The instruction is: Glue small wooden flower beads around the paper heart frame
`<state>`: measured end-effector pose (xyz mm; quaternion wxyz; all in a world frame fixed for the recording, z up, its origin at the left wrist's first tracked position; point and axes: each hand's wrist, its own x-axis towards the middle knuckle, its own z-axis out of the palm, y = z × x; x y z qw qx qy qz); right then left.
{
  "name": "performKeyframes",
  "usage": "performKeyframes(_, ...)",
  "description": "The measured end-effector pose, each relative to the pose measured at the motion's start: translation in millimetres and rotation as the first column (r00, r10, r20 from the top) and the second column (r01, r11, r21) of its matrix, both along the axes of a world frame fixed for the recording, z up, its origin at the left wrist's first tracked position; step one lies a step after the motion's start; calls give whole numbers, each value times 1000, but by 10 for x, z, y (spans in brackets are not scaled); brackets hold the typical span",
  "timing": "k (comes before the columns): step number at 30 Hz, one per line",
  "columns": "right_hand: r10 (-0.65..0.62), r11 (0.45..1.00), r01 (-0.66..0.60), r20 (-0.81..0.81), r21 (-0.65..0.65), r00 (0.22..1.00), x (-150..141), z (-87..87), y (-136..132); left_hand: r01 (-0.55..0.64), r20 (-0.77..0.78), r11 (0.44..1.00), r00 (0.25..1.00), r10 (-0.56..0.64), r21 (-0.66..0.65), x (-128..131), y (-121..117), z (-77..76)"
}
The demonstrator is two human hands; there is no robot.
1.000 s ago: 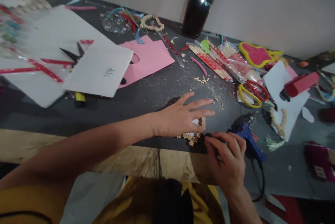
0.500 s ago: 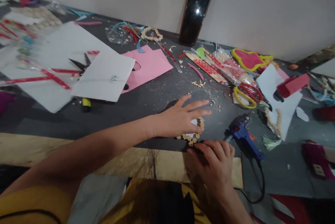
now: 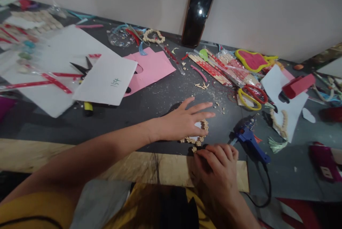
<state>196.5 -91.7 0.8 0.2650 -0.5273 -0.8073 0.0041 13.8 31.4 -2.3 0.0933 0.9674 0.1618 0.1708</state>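
Observation:
A small frame (image 3: 205, 126) of beige flower-shaped pieces around white card lies near the table's front edge. Over it rests my left hand (image 3: 184, 123), fingers spread wide, its thumb on the frame and the palm hiding much of it. Just below the frame's lower edge, my right hand (image 3: 217, 161) has thumb and forefinger pinched at a small beige flower-shaped piece (image 3: 194, 149). A narrow gap shows between that piece and the frame. The other right fingers are curled in. To the right of this hand lies a blue glue gun (image 3: 247, 137) with a black cord.
Scissors (image 3: 249, 98) with yellow and red handles lie beyond the glue gun. A phone (image 3: 197, 15) leans on the wall. Pink paper (image 3: 152, 66) and a white card (image 3: 107, 79) marked 154 are at left. Crumbs and small sticks (image 3: 202, 85) litter the middle.
My right hand has drawn slightly toward me, and the small flower-shaped piece now sits apart from the frame's lower edge. My left hand has stayed in place.

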Motion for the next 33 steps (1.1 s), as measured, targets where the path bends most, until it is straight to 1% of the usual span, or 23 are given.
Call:
performKeyframes(2, 42, 999, -43, -33, -33, 999, 26, 13, -17, 4, 1, 1000, 1000, -4, 0, 1, 3, -1)
performKeyframes(4, 58, 997, -60, -50, -45, 997, 57, 22, -20, -1, -3, 1000, 1000, 1, -2, 4, 4, -1)
performKeyframes(9, -28, 998, 29, -4, 48, 1000, 96, 11, 39, 0, 4, 1000, 1000, 0, -10, 6, 1, -4)
performKeyframes(12, -44, 996, 42, 20, 75, 999, 75, -5, 78, -4, -12, 1000, 1000, 4, 8, 7, 2, -12)
performKeyframes(20, -60, 997, 57, 33, 60, 998, 49, -33, 108, -11, -9, 1000, 1000, 11, -7, 9, 4, -28)
performKeyframes(24, -50, 996, 48, 30, 71, 998, 34, -23, 101, 3, 17, 1000, 1000, -3, -30, 8, 6, -25)
performKeyframes(26, -34, 998, 33, 23, 57, 999, 74, 12, 84, 7, 19, 999, 1000, -7, -37, 4, 8, -18)
performKeyframes(28, -36, 998, 35, 19, 56, 999, 194, 67, 62, 10, 1, 999, 1000, -10, -37, -1, 10, -9)
performKeyframes(29, -52, 997, 50, 22, 57, 998, 287, 98, 54, 11, -10, 999, 1000, -11, -36, -4, 11, -4)
performKeyframes(30, -112, 987, 108, 27, 120, 993, 399, 129, 48, 11, -19, 999, 1000, -12, -36, -5, 11, 0)
performKeyframes(31, -186, 970, 174, 57, 168, 981, 526, 158, 48, 10, -26, 999, 1000, -11, -34, -6, 11, 5)
performKeyframes(32, -286, 944, 265, 88, 194, 954, 660, 180, 52, 9, -31, 999, 999, -10, -32, -5, 9, 9)
performKeyframes(33, -390, 908, 365, 94, 205, 916, 793, 195, 62, 5, -34, 1000, 999, -6, -29, -4, 8, 12)
